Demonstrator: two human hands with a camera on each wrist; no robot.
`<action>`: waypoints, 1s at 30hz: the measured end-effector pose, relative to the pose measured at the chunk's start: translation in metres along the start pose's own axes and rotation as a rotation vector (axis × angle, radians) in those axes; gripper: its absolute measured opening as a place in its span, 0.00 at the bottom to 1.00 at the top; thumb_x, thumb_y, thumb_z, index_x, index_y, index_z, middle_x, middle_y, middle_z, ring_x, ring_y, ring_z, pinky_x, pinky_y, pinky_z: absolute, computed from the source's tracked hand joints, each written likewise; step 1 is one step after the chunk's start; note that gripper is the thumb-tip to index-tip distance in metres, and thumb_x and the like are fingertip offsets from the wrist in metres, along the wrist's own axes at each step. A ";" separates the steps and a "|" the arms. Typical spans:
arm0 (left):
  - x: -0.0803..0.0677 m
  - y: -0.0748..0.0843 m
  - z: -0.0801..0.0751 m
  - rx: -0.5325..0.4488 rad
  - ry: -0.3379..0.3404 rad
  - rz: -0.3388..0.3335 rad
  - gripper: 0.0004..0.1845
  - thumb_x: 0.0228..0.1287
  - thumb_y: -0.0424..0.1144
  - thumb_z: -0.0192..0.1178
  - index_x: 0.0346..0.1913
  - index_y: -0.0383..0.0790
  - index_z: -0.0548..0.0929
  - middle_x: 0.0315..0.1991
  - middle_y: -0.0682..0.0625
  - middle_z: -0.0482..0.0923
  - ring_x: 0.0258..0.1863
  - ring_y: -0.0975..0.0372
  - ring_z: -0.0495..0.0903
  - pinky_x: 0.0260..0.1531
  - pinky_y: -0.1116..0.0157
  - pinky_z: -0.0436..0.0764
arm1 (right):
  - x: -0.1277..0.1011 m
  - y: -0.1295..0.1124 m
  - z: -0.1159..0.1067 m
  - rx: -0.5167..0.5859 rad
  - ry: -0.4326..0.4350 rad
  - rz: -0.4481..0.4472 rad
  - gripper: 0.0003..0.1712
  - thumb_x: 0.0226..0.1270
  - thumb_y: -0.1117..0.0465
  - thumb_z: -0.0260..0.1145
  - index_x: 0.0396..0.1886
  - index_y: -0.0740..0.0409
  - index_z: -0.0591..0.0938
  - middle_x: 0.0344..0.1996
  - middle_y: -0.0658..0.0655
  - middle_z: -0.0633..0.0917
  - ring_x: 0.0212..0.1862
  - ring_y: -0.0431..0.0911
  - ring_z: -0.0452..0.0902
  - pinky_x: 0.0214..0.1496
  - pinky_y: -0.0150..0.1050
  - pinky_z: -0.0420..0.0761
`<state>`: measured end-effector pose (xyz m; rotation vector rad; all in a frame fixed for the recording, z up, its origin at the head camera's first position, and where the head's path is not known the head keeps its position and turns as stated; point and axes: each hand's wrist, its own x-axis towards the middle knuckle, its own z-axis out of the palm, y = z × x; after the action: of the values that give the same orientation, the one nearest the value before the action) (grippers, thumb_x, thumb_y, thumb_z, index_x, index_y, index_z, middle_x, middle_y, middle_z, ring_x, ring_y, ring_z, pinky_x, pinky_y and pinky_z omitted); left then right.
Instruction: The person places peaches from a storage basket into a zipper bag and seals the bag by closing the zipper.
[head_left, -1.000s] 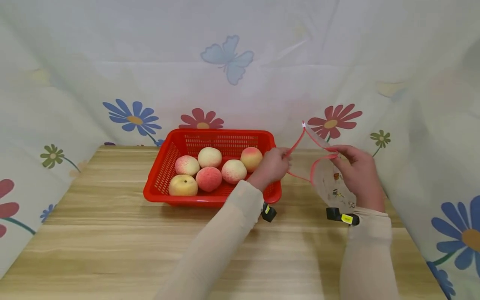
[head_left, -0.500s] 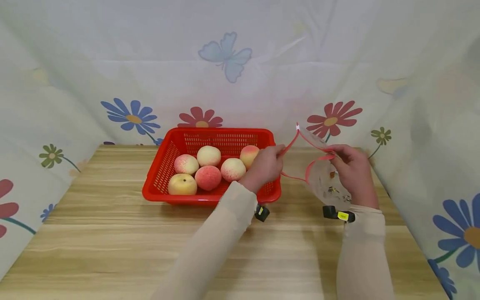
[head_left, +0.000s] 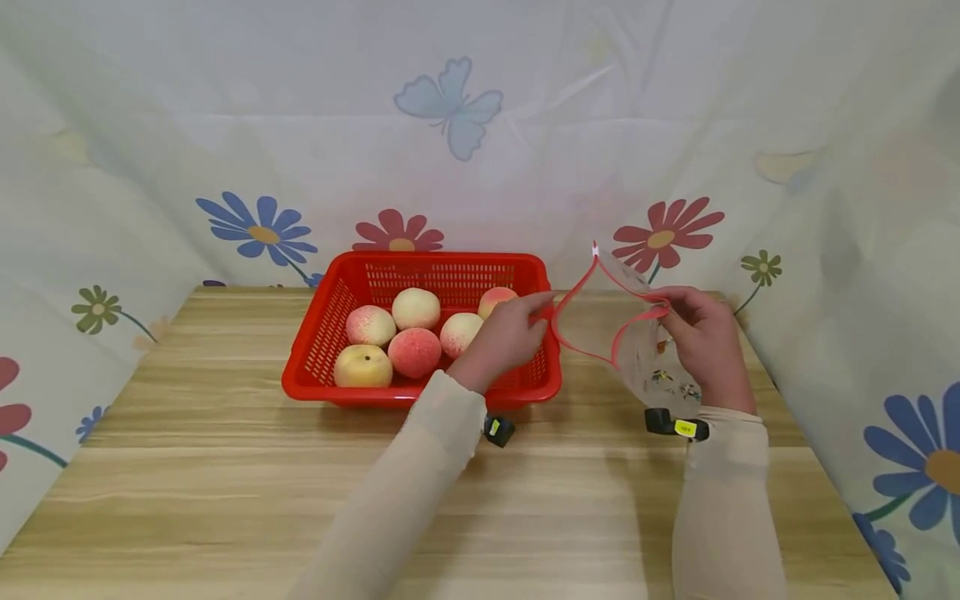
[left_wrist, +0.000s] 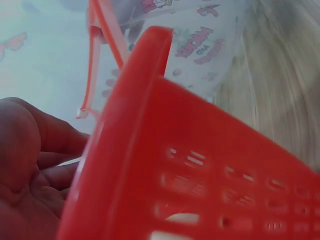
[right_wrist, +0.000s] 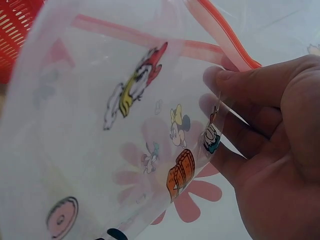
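Observation:
A clear zip bag (head_left: 647,358) with a red rim and cartoon prints hangs above the table's right side, its mouth pulled wide. My left hand (head_left: 537,310) pinches the rim's left end, just over the right rim of the red basket (head_left: 322,350). The rim's right end is pinched by my right hand (head_left: 666,313). Several peaches (head_left: 414,351) lie in the basket. In the left wrist view the basket wall (left_wrist: 200,165) fills the frame, with the bag's red strip (left_wrist: 100,45) above my left hand (left_wrist: 60,150). The right wrist view shows my right hand (right_wrist: 235,90) holding the bag (right_wrist: 125,125).
The wooden table (head_left: 225,500) has a flowered cloth (head_left: 480,108) hung behind and at both sides. The basket stands at the back middle. Small black cameras sit at both wrists (head_left: 497,430), (head_left: 675,425).
My left hand has moved left over the basket's right rim, drawing the bag's mouth wider. The right hand has hardly moved.

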<state>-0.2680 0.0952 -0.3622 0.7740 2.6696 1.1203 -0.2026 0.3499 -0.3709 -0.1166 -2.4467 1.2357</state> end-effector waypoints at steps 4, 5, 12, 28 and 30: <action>-0.005 -0.005 -0.005 0.002 -0.005 -0.025 0.27 0.70 0.39 0.55 0.71 0.49 0.67 0.64 0.50 0.75 0.41 0.58 0.79 0.46 0.62 0.84 | 0.001 -0.001 0.001 0.010 -0.003 -0.004 0.18 0.71 0.53 0.60 0.57 0.51 0.81 0.52 0.54 0.82 0.49 0.39 0.72 0.47 0.20 0.74; -0.007 -0.006 -0.006 0.000 -0.004 -0.032 0.28 0.69 0.39 0.55 0.71 0.49 0.67 0.64 0.50 0.75 0.43 0.57 0.80 0.46 0.62 0.84 | 0.001 -0.001 0.001 0.011 -0.004 -0.003 0.18 0.71 0.53 0.60 0.57 0.51 0.81 0.52 0.54 0.82 0.49 0.39 0.72 0.46 0.20 0.74; -0.017 -0.015 -0.016 -0.004 0.014 -0.105 0.28 0.68 0.42 0.57 0.71 0.51 0.67 0.69 0.51 0.69 0.63 0.55 0.74 0.53 0.57 0.82 | 0.001 0.000 0.002 0.016 -0.003 -0.016 0.18 0.71 0.54 0.59 0.57 0.51 0.81 0.52 0.55 0.82 0.48 0.39 0.73 0.45 0.19 0.75; -0.038 -0.043 -0.036 0.088 0.079 -0.114 0.30 0.65 0.46 0.61 0.70 0.49 0.69 0.67 0.50 0.71 0.65 0.54 0.72 0.66 0.52 0.71 | 0.003 0.005 0.004 0.058 -0.009 -0.084 0.15 0.72 0.58 0.60 0.54 0.55 0.82 0.46 0.48 0.82 0.45 0.37 0.73 0.44 0.21 0.75; -0.040 -0.047 -0.037 0.083 0.080 -0.102 0.30 0.65 0.45 0.60 0.70 0.47 0.69 0.68 0.49 0.70 0.65 0.54 0.71 0.66 0.52 0.70 | 0.003 0.006 0.004 0.055 -0.010 -0.078 0.16 0.71 0.57 0.60 0.54 0.55 0.82 0.47 0.49 0.82 0.45 0.37 0.73 0.44 0.21 0.75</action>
<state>-0.2646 0.0236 -0.3713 0.6106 2.8023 1.0432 -0.2074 0.3516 -0.3765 -0.0003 -2.3992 1.2708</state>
